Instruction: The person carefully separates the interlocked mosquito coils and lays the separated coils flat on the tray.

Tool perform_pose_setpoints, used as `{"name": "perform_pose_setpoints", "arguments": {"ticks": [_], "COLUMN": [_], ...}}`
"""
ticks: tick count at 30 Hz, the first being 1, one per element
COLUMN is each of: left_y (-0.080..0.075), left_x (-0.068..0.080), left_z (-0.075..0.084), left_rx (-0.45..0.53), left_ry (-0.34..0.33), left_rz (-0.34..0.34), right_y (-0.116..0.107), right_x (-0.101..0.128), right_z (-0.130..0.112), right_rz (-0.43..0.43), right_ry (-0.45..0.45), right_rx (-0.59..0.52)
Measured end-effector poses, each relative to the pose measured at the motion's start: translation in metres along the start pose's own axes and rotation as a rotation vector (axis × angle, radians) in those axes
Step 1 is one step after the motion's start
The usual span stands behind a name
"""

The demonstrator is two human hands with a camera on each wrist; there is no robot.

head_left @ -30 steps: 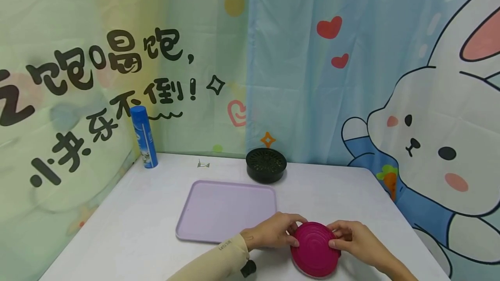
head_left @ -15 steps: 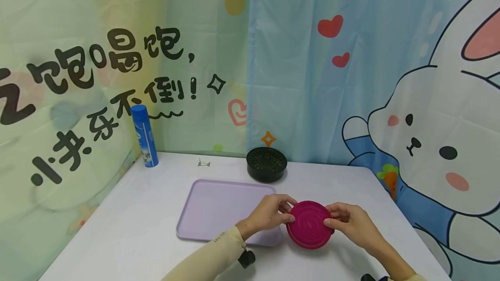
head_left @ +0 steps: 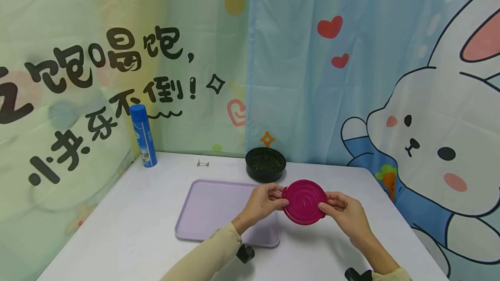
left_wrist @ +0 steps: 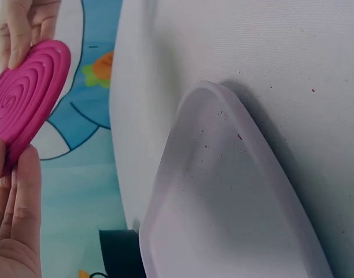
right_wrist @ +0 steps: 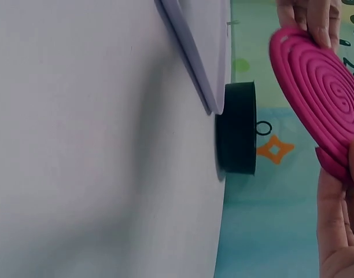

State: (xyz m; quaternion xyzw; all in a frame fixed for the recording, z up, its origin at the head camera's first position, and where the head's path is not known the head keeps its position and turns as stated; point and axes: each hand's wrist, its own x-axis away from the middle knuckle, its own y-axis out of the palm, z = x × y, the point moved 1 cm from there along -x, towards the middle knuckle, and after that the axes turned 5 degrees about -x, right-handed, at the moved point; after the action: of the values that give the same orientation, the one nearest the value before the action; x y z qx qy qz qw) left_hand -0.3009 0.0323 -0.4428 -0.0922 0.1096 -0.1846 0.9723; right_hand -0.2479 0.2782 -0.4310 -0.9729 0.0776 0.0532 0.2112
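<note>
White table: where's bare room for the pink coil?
Free: left of the purple tray, in front of the blue can; also right of the black container, beyond the right hand. Crowded: the tray's rear right corner, near the container, with the left hand in front in the head view.

The left hand point(head_left: 261, 204) and right hand point(head_left: 347, 214) have carried the magenta mosquito coil point(head_left: 304, 202) up and forward over the tabletop point(head_left: 117, 237), nearer the black round holder point(head_left: 265, 168), uncovering the near right corner of the lilac tray point(head_left: 215, 214), which the left hand hid a second ago.
</note>
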Motion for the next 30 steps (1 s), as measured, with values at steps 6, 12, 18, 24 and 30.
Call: {"name": "perform_pose_setpoints", "arguments": {"ticks": [6,12,18,24,30], "left_y": [-0.001,-0.001,-0.003,-0.004,-0.003], "left_x": [-0.003,-0.004,-0.004,-0.005,-0.006], "left_z": [-0.004,-0.005,-0.004,-0.005,-0.005], "left_rx": [0.064,0.051,0.022,0.021,0.022], "left_ry": [-0.007,0.017,0.015,0.031,0.023], "left_rz": [0.033,0.090,0.145,0.162,0.159], "right_y": [0.007,0.012,0.015,0.017,0.017], "right_x": [-0.001,0.001,0.003,0.005,0.006], "right_z": [0.002,0.007,0.007,0.006,0.006], "right_rz": [0.076,0.061,0.046,0.127,0.158], "right_ry": [0.015,-0.025,-0.104,-0.121,-0.112], "right_rx": [-0.052,-0.097,-0.164,-0.097,-0.070]}}
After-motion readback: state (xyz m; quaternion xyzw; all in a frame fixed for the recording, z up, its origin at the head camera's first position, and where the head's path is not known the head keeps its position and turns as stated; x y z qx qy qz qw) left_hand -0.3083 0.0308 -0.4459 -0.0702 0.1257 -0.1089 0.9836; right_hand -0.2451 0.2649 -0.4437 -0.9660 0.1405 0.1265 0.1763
